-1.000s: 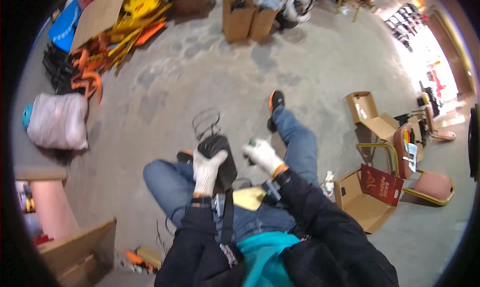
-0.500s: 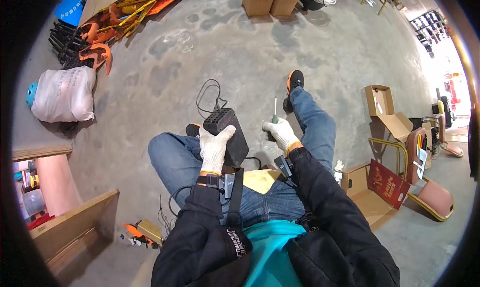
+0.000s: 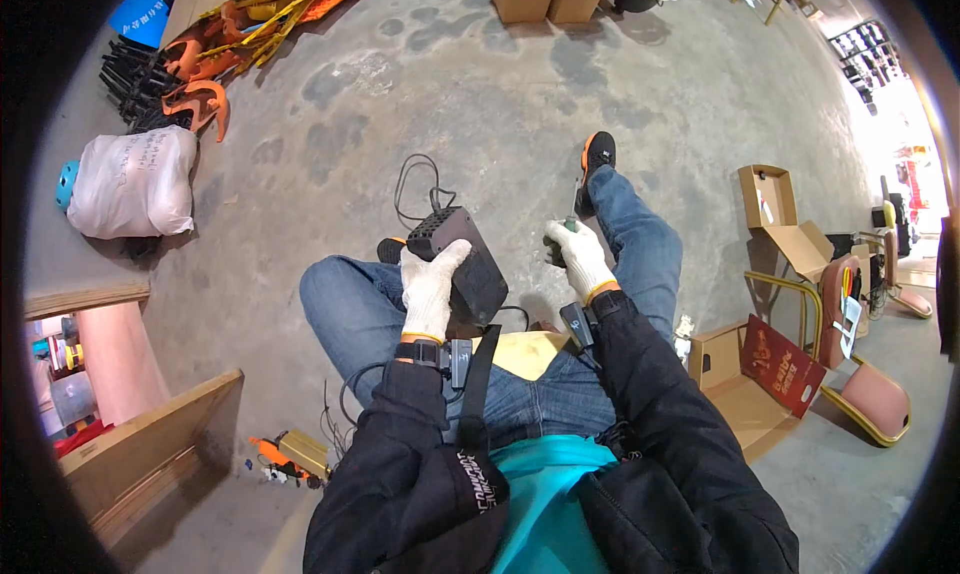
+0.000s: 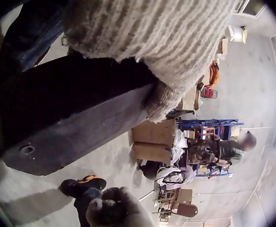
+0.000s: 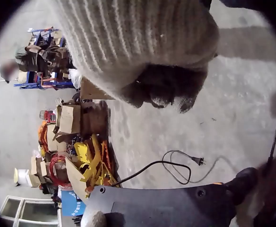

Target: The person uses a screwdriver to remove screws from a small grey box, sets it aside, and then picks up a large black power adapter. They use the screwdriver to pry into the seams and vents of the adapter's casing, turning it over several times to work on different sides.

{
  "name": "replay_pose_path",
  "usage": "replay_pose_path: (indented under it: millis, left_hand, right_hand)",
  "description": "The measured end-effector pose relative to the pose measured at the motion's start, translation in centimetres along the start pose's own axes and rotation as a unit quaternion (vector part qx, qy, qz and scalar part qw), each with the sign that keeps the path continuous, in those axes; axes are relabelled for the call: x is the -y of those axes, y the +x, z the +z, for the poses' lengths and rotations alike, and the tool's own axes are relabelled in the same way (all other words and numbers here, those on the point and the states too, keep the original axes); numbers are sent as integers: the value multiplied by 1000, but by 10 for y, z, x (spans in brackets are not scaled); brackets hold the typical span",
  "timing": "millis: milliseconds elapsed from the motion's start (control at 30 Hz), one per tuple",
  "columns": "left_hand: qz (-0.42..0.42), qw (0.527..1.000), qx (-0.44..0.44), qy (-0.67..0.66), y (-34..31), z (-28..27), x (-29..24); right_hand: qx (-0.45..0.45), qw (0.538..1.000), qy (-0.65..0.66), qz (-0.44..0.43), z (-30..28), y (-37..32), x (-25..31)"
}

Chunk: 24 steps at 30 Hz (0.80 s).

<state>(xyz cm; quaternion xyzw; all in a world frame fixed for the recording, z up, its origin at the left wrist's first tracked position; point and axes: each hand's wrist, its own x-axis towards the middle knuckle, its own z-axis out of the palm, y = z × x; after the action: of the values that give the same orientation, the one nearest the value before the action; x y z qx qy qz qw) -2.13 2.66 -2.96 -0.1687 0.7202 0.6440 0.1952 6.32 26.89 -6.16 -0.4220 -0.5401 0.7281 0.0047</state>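
In the head view my gloved left hand (image 3: pixel 430 289) grips a black box-shaped device (image 3: pixel 477 284) by its side, the thumb lying along its upper face. Vent holes mark the far end of that device, and a black cord (image 3: pixel 405 189) trails from it. Recessed screw holes show on its casing (image 5: pixel 166 205) in the right wrist view, where a two-pin plug (image 5: pixel 199 161) ends the cord. To the right of the device, apart from it, my gloved right hand (image 3: pixel 582 256) holds a screwdriver (image 3: pixel 571 223) by its green handle, its thin shaft pointing away from me.
Open cardboard boxes (image 3: pixel 735 399) and pink-seated chairs (image 3: pixel 870 399) stand at my right. At the left lie a white wrapped bundle (image 3: pixel 135 184) and a wooden panel (image 3: pixel 160 449). Yellow and orange parts (image 3: pixel 265 34) are piled farther off. Another person (image 4: pixel 223 152) is in the background.
The head view has tilted down and shifted slightly. My right hand has come round with the screwdriver, whose shaft came into sight. My left hand keeps hold of the black device.
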Motion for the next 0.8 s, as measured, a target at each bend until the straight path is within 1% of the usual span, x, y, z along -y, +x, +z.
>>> replay_pose_path:
  millis: [33,67,100,167,200,233,300,333,367,400,433,467,500,567,600,733,800]
  left_hand:
    - [-3,999,15,-28,5,-2,8]
    - [-5,998,29,-55,3,-2,1]
    - [-7,998,26,-54,-1,-3,-5]
    - [-33,993,37,-107,-11,-2,-17]
    - [-45,993,8,-108,-8,0,-14]
    - [-45,993,7,-107,-11,0,-15]
    - [-76,970,31,-229,-15,0,-20]
    - [-75,970,31,-229,-14,0,-20]
    - [-84,962,37,-256,-12,-1,-19]
    - [-93,953,42,-284,-10,-1,-18]
    - [-93,953,42,-284,-6,-2,-15]
    - [-107,942,52,-313,-2,-3,-10]
    - [-121,930,61,-341,2,-4,-6]
    - [-130,926,54,-351,6,-6,-1]
    - [-139,921,46,-362,7,-6,-1]
    - [-136,913,59,-380,-5,-4,-14]
    - [-149,890,116,-415,-12,-3,-20]
  right_hand:
    - [9,1000,-2,6,-1,-2,2]
    - [18,1000,-5,12,-1,-2,2]
    - [21,1000,-4,16,-1,-3,1]
    - [83,996,-14,36,1,-7,1]
    - [81,994,-76,21,2,-12,3]
    - [81,994,-75,22,3,-17,5]
    - [115,985,-123,45,10,-27,13]
    - [135,980,-136,51,8,-23,8]
    - [135,980,-136,50,10,-26,12]
    - [159,973,-157,58,11,-28,16]
    - [183,964,-179,66,11,-31,20]
    - [200,964,-152,88,15,-39,27]
    - [200,964,-152,88,15,-42,31]
    - [279,948,-133,74,16,-46,34]
    - [287,946,-132,69,16,-46,33]
    - [288,951,-99,57,17,-50,36]
    - [255,964,-53,59,20,-54,40]
